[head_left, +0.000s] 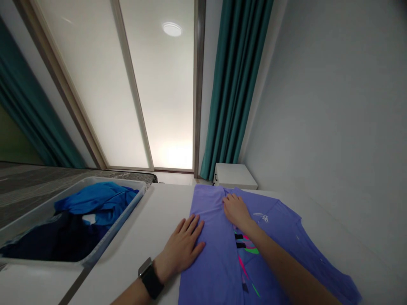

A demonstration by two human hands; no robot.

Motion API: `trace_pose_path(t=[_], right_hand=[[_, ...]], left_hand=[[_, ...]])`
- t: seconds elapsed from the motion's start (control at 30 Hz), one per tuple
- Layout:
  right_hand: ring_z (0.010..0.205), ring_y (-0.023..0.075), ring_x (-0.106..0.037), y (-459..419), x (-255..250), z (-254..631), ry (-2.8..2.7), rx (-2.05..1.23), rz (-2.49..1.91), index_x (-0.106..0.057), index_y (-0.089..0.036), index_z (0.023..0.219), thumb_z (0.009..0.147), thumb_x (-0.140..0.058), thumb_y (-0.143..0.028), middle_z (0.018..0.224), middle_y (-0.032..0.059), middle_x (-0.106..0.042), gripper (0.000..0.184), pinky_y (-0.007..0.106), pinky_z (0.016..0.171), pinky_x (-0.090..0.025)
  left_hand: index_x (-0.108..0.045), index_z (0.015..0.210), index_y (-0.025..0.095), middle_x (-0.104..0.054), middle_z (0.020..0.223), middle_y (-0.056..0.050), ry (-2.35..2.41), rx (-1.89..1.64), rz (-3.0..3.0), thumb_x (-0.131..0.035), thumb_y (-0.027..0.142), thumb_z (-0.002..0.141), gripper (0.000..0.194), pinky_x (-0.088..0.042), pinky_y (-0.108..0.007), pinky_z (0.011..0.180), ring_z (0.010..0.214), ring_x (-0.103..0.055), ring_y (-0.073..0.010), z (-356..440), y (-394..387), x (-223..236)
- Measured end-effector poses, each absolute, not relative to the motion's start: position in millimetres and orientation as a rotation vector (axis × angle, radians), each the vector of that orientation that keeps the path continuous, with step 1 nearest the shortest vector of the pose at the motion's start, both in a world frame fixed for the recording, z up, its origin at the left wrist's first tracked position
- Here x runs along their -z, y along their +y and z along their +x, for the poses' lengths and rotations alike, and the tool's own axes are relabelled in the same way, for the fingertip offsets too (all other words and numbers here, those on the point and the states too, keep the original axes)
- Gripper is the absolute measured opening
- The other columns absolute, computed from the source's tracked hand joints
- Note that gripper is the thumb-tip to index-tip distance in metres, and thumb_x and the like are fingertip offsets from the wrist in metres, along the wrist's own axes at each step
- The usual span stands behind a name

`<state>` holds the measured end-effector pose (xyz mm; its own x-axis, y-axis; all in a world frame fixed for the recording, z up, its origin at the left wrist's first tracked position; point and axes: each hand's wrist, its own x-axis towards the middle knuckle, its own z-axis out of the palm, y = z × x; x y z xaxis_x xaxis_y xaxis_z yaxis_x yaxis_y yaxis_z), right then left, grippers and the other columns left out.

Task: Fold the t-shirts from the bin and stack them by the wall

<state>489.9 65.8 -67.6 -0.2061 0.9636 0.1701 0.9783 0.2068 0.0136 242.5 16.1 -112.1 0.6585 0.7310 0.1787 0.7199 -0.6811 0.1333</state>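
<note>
A purple T-shirt (286, 237) with a coloured print lies on the white table (152, 216), its left side folded over toward the middle. My left hand (182, 245), a dark watch on its wrist, lies flat with fingers stretched out on the shirt's left edge and the table beside it. My right hand (237, 209) rests palm down on the folded flap near the collar, fingers curled slightly on the cloth; it grips nothing that I can see.
A grey tray (104, 241) at the left holds blue and dark navy clothes. A small white cabinet (235, 176) stands past the table's far edge by a teal curtain (232, 89). A grey wall runs along the right.
</note>
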Motion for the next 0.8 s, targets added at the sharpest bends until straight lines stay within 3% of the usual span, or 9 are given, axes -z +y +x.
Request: trace_pose_path(t=[0.1, 0.23, 0.6, 0.8], right_hand=[[0.123, 0.0256, -0.047, 77, 72, 482, -2.358, 0.147, -1.851, -0.057, -0.014, 0.129, 0.097, -0.033, -0.020, 0.133, 0.0146, -0.057, 0.041, 0.039, 0.101, -0.034], [0.139, 0.0215, -0.032, 90, 84, 473, -2.391, 0.062, -1.823, -0.042, -0.014, 0.145, 0.100, -0.030, -0.032, 0.153, 0.0090, -0.040, 0.050, 0.037, 0.113, -0.022], [0.147, 0.0252, -0.017, 117, 111, 482, -2.293, -0.161, -2.019, -0.022, -0.007, 0.153, 0.097, -0.027, -0.054, 0.160, 0.0145, -0.019, 0.073, 0.045, 0.118, -0.009], [0.149, 0.0253, -0.010, 105, 100, 476, -2.282, -0.120, -1.992, -0.021, -0.003, 0.152, 0.097, -0.029, -0.049, 0.161, 0.0162, -0.015, 0.072, 0.045, 0.119, -0.003]], left_hand=[[-0.033, 0.151, 0.024, -0.036, 0.155, -0.010, 1.249, -0.382, 2.791, -0.033, 0.054, 0.099, 0.060, -0.026, -0.048, 0.116, 0.142, -0.033, -0.0263, 245, 25, 105], [-0.033, 0.150, 0.022, -0.036, 0.155, -0.010, 1.280, -0.408, 2.783, -0.032, 0.052, 0.100, 0.059, -0.024, -0.047, 0.117, 0.143, -0.031, -0.0250, 260, 56, 95], [-0.038, 0.147, 0.015, -0.034, 0.155, -0.013, 1.531, -0.238, 2.647, -0.031, 0.044, 0.100, 0.055, -0.024, -0.051, 0.115, 0.144, -0.030, -0.0269, 276, 157, 100], [-0.032, 0.149, 0.014, -0.029, 0.158, -0.012, 1.590, -0.236, 2.621, -0.029, 0.045, 0.099, 0.059, -0.018, -0.050, 0.118, 0.146, -0.025, -0.0252, 271, 159, 109]])
